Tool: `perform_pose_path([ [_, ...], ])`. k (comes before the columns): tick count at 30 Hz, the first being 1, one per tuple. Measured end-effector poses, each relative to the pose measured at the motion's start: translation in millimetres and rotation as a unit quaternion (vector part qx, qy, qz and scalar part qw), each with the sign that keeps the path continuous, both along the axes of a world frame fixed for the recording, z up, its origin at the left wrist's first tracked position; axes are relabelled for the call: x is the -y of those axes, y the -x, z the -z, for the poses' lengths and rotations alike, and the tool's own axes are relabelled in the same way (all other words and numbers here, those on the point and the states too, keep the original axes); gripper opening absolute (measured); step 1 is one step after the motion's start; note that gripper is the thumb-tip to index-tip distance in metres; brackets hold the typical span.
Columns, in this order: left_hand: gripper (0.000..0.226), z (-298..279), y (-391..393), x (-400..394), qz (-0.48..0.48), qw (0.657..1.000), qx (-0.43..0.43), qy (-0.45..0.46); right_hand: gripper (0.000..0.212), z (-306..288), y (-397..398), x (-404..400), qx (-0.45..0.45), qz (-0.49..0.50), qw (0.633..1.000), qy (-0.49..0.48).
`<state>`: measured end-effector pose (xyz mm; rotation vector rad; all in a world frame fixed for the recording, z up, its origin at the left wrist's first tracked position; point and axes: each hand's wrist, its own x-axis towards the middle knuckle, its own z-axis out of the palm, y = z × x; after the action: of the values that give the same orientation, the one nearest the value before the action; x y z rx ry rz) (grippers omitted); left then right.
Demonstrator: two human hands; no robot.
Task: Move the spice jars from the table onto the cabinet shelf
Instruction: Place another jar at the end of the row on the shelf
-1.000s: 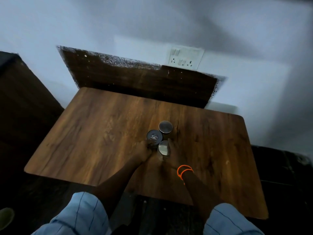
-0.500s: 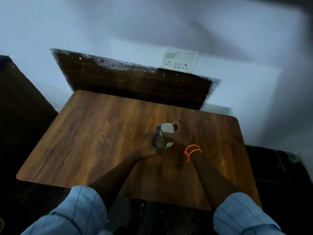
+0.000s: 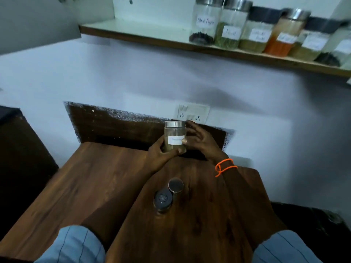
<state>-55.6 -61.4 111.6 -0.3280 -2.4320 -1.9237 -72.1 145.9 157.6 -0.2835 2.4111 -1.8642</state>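
Observation:
A glass spice jar [image 3: 175,136] with a metal lid and a white label is held upright in the air above the far edge of the wooden table [image 3: 85,186]. My left hand [image 3: 161,154] grips it from below and the left. My right hand [image 3: 201,141] touches its right side, thumb on the label and fingers spread. Two more jars stand on the table: a dark-lidded one [image 3: 163,200] and a metal-lidded one [image 3: 175,185] just behind it. The cabinet shelf [image 3: 142,35] runs across the top, its left part bare.
Several labelled spice jars [image 3: 252,33] line the right part of the shelf. A cabinet door [image 3: 38,21] hangs open at the upper left. A wall socket [image 3: 193,113] sits behind the held jar. Dark furniture [image 3: 20,158] stands left of the table.
Both hands have lifted one jar off the table, up and away from me. The view has tilted up, bringing the shelf into sight. The other two jars stay on the table.

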Motion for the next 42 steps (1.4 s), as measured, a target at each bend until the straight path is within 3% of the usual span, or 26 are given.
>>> perform_pose_path([
  [5, 0.058, -63, 19, 14, -0.006, 0.996, -0.087, -0.020, 0.096, -63, 4, 7, -0.073, -0.057, 0.996, 0.007],
  [17, 0.066, -189, 28, 28, 0.021, 0.972, -0.225, -0.061, 0.105, -181, 6, 15, -0.225, -0.068, 0.971, 0.034],
  [29, 0.058, -217, 29, 21, 0.022, 0.958, -0.278, -0.075, 0.105, -214, 2, 10, -0.273, -0.069, 0.959, 0.027],
  [42, 0.051, -227, 36, 28, 0.024, 0.959, -0.273, -0.075, 0.100, -219, 8, 18, -0.272, -0.055, 0.959, 0.049],
])
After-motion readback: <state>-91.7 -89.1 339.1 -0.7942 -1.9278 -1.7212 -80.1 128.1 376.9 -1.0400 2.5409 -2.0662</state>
